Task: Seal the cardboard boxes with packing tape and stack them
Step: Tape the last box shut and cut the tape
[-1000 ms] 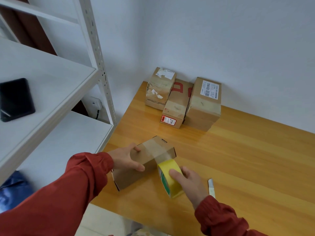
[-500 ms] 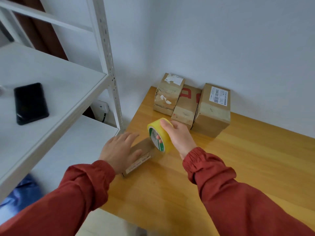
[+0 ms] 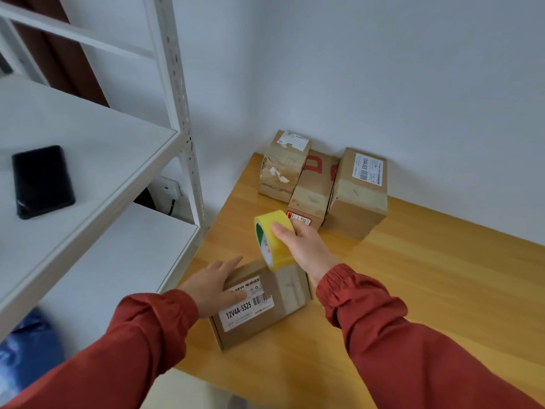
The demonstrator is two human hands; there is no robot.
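Box [image 3: 267, 312] at near-left edge of table [image 3: 427, 290], long axis left–right. Left hand [image 3: 216, 286] flat on its left end, fingers straight; right hand [image 3: 306, 249] grips tape roll [image 3: 272, 239] over its far right edge

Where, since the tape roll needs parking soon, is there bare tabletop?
The widest bare wood of the table lies right of the labelled box, running back to the wall beside the three boxes. A narrower strip lies between the labelled box and those three, under the tape roll in the right hand. The back-left corner and the near-left edge are crowded.
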